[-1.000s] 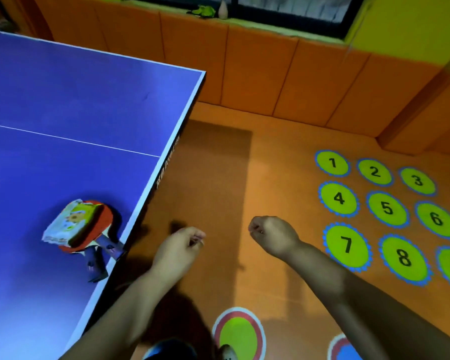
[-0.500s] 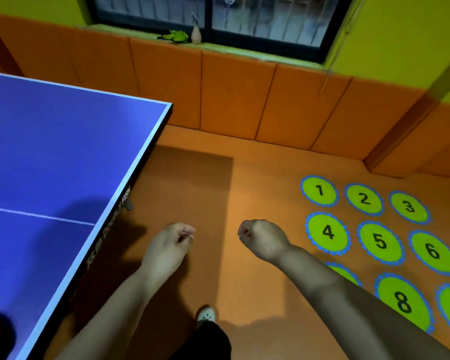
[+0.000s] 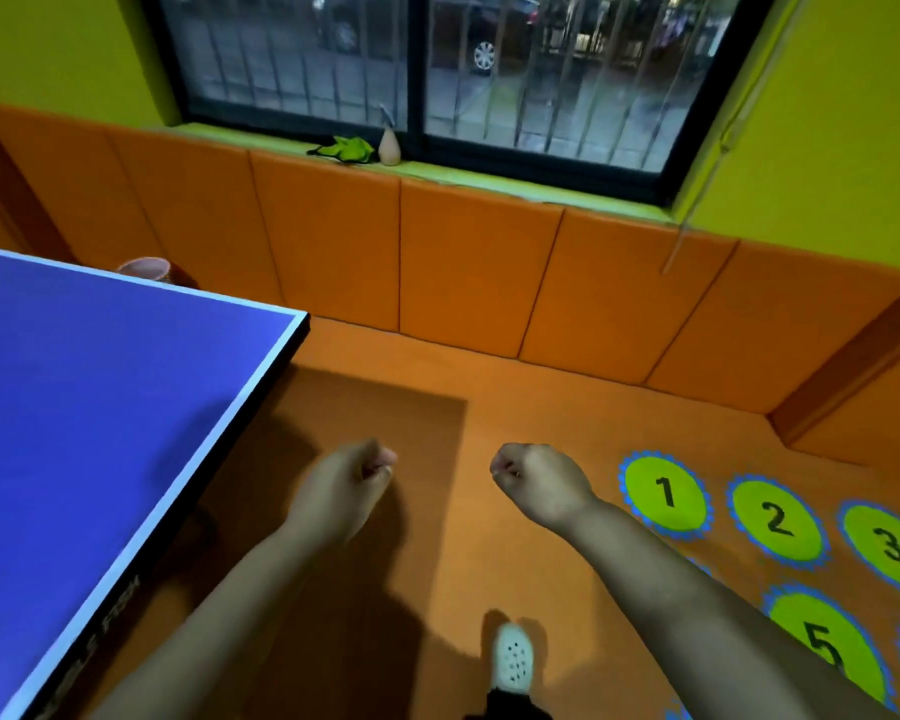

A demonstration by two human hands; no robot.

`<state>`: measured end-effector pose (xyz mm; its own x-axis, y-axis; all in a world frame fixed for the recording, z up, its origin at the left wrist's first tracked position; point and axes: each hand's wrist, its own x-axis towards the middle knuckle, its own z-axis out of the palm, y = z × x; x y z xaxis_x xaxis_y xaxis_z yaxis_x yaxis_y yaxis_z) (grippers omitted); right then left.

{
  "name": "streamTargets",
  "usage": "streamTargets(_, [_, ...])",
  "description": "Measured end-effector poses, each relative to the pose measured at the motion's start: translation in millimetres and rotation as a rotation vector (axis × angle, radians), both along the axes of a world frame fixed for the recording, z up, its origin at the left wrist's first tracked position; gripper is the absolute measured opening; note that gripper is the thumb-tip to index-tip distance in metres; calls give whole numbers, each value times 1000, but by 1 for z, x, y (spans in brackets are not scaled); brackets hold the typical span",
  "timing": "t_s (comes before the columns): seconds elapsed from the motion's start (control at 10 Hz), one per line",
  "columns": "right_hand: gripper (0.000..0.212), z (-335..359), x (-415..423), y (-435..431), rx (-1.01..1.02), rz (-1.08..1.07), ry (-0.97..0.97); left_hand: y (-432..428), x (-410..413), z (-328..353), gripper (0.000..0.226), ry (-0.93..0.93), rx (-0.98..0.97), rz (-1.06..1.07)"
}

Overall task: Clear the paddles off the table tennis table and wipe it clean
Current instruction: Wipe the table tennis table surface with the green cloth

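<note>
Your left hand (image 3: 344, 485) is curled into a loose fist, thumb against the forefinger, and holds nothing. Your right hand (image 3: 539, 480) is curled the same way, just beside it at 3 o'clock, with a gap between the two. It also holds nothing. Both hang over the orange floor (image 3: 489, 387) and touch neither the desk nor each other.

The blue desk (image 3: 100, 407) lies at 9 o'clock from your left hand. Its white-edged corner points to 12 o'clock, and your left forearm runs alongside its near edge without touching it. Your light shoe (image 3: 513, 657) shows at 6 o'clock, between your forearms.

At 3 o'clock from your right hand, green numbered circles (image 3: 666, 491) are set in the floor, with 1 nearest the fist.

At 10 o'clock, behind the desk's far edge, the rim of a pinkish cup (image 3: 146, 267) peeks up; you cannot tell what is in it. At 12 o'clock a small pear-shaped vase (image 3: 388, 148) stands on the sill (image 3: 489, 176) under the window, with a green thing (image 3: 344, 149) lying just beside it.
</note>
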<state>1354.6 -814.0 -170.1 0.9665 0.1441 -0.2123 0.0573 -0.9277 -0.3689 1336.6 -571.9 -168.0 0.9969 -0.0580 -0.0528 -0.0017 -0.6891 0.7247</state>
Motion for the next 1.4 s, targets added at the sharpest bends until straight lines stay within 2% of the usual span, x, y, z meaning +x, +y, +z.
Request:
streamTargets(0.2, [19, 10, 157, -67, -1, 125, -38, -71, 141, 18, 18, -57, 18, 93])
streamTargets(0.3, [18, 21, 228, -92, 9, 179, -29, -92, 199, 21, 19, -27, -8, 154])
streamTargets(0.5, [16, 14, 357, -99, 49, 262, 20, -102, 288, 6, 16, 8, -32, 310])
streamTargets(0.7, [10, -1, 492, -66, 79, 347, 59, -74, 418, 0, 11, -17, -68, 370])
streamTargets(0.8, [11, -2, 573, -38, 63, 349, 41, -46, 497, 0, 18, -28, -118, 376])
streamTargets(1.0, [11, 18, 729, 22, 19, 342, 9, 15, 643, 14, 10, 0, -46, 370])
streamTargets(1.2, [17, 18, 844, 70, 44, 370, 24, 62, 752, 23, 10, -25, -3, 355])
streamTargets(1.4, [16, 5, 980, 130, 19, 487, 0, 103, 853, 18, 12, 10, 53, 462])
